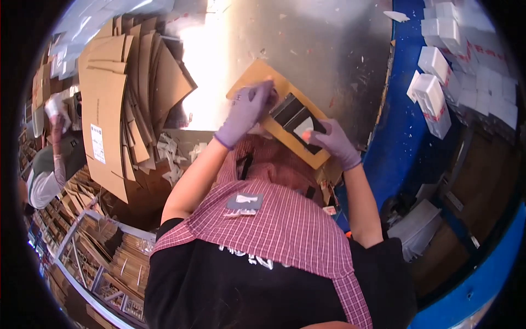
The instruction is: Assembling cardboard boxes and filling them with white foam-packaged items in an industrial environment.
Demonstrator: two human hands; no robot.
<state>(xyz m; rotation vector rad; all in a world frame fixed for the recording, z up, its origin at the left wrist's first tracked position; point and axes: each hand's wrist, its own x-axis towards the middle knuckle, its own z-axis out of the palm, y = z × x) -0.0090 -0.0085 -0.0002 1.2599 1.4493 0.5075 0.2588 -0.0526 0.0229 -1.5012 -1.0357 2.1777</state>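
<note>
A flat brown cardboard piece lies slantwise at the near edge of a shiny metal table, with a black panel and a whitish patch on its upper face. My left hand, in a purple glove, is over its left part. Those fingers are curled together and slightly blurred; what is in them is hidden. My right hand, gloved alike, grips the right side of the cardboard, its orange-tipped finger on the panel beside the whitish patch.
A leaning stack of flattened cardboard stands to the left, with crumpled white scraps below it. Small white boxes are piled at the right, past a blue surface. Another person works at the far left, near a metal cart of cardboard.
</note>
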